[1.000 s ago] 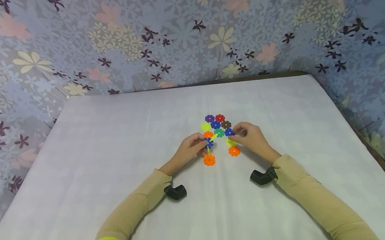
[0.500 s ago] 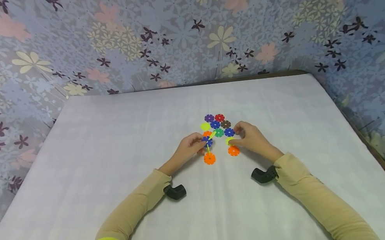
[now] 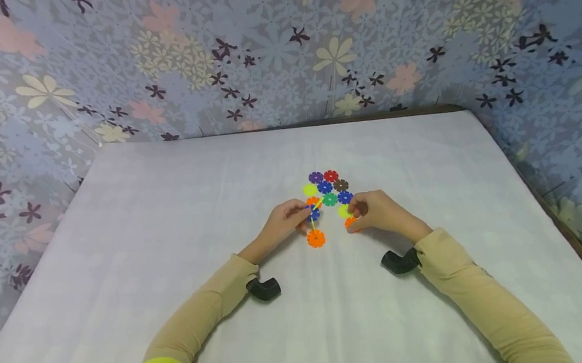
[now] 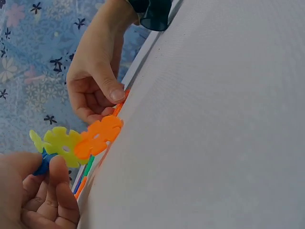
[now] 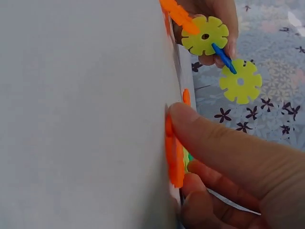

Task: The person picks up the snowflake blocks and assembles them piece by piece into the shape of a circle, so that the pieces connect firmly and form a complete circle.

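My left hand (image 3: pixel 286 221) pinches a blue interlocking disc (image 4: pixel 44 163), seen near the fingertips in the left wrist view. Slotted into that blue disc are two yellow discs (image 5: pixel 240 81), and an orange disc (image 4: pixel 99 137) joins one of them. The linked piece is held up at an angle. Opposite, my right hand (image 3: pixel 379 213) has its thumb and curled fingers on another orange disc (image 5: pixel 174 152) low at the table. Part of that disc is hidden by the thumb. A yellow disc (image 3: pixel 344 211) lies just beyond it, partly behind the fingers.
Several loose discs lie just past the hands, among them a purple one (image 3: pixel 315 177), a red one (image 3: pixel 330 175), a brown one (image 3: pixel 341 185) and a green one (image 3: pixel 329 199). A white cloth (image 3: pixel 205 178) covers the table; a flowered curtain (image 3: pixel 256 49) hangs behind it.
My right hand has moved from beside the blue disc toward me, past the yellow one, to the orange disc. My left hand keeps its hold, with the linked piece turned slightly.
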{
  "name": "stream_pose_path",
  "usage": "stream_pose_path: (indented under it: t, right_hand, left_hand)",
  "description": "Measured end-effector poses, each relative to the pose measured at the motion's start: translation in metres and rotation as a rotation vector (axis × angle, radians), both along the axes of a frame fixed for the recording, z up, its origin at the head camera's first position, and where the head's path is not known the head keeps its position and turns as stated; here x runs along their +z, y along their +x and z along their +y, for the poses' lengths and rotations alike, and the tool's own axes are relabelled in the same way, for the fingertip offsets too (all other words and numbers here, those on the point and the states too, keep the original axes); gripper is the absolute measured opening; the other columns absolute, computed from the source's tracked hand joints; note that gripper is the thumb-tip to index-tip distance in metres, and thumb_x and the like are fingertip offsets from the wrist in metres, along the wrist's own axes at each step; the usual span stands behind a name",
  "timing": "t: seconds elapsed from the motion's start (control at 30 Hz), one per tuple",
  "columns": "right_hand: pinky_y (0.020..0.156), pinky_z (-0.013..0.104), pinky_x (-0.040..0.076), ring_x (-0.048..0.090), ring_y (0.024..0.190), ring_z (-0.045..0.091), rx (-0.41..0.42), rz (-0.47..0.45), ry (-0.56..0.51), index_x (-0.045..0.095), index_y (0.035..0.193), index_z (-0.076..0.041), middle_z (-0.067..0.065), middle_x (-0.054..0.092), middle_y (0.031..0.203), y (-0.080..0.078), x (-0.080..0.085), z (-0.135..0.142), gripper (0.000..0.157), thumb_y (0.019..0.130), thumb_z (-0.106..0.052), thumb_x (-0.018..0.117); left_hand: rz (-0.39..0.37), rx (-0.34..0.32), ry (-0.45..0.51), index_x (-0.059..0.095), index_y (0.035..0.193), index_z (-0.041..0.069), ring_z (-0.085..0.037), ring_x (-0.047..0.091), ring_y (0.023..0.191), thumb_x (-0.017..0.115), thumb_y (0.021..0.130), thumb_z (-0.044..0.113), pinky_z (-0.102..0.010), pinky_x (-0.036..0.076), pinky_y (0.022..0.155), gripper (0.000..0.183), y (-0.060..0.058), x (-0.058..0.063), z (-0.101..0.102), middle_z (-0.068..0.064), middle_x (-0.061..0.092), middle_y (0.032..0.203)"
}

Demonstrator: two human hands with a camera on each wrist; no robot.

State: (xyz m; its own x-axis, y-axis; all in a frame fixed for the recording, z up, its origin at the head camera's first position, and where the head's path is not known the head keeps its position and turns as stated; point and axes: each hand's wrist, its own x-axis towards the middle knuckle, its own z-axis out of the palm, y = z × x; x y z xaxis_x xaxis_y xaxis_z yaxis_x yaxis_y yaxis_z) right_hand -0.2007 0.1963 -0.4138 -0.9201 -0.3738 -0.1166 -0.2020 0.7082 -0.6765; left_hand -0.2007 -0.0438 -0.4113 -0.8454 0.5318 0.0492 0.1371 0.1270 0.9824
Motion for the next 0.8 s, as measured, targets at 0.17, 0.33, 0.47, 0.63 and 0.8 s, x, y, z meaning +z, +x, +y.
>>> stream_pose_path:
  t: [0.17,0.33,0.47,0.63,0.8]
  right_hand:
    - [0.061,0.029,0.042,0.047,0.068,0.019,-0.014,-0.016,-0.086,0.065,0.088,-0.004,0.002,0.056,0.076,-0.001,-0.003,0.000,0.025,0.069,-0.016,0.077]
    - [0.060,0.030,0.049,0.056,0.066,0.022,-0.081,-0.061,-0.421,0.059,0.110,0.002,0.012,0.061,0.084,-0.001,-0.016,-0.001,0.031,0.081,-0.007,0.066]
    - [0.065,0.031,0.050,0.060,0.068,0.021,-0.116,-0.155,-0.709,0.048,0.115,0.008,0.014,0.061,0.086,0.001,-0.024,-0.005,0.030,0.086,0.001,0.055]
    - [0.066,0.028,0.049,0.059,0.071,0.018,-0.167,-0.181,-0.875,0.046,0.105,0.004,0.009,0.059,0.087,0.004,-0.027,-0.012,0.021,0.086,0.002,0.055]
    - [0.066,0.026,0.049,0.058,0.071,0.016,-0.166,-0.184,-0.951,0.047,0.103,0.002,0.008,0.056,0.087,0.005,-0.026,-0.019,0.018,0.086,0.004,0.054]
  left_hand:
    - [-0.021,-0.006,-0.028,0.053,0.097,-0.013,-0.034,0.053,0.062,0.048,0.092,0.002,-0.036,0.048,0.063,0.017,0.000,0.001,0.000,-0.027,0.055,0.072]
    - [-0.022,-0.026,-0.016,0.053,0.098,-0.014,-0.032,0.054,0.060,0.049,0.091,0.001,-0.034,0.048,0.061,0.017,-0.001,-0.002,-0.001,-0.024,0.056,0.070]
    - [-0.053,-0.050,0.005,0.054,0.098,-0.012,-0.022,0.055,0.056,0.051,0.090,0.001,-0.030,0.047,0.058,0.016,-0.007,-0.014,-0.001,-0.013,0.058,0.069]
    - [-0.043,-0.071,-0.012,0.055,0.097,-0.010,-0.015,0.054,0.053,0.052,0.090,0.004,-0.028,0.047,0.057,0.016,-0.012,-0.025,-0.001,-0.007,0.059,0.068]
    - [-0.017,-0.084,-0.033,0.056,0.097,-0.010,-0.014,0.054,0.053,0.052,0.090,0.004,-0.028,0.048,0.058,0.016,-0.013,-0.024,-0.002,-0.009,0.059,0.068]
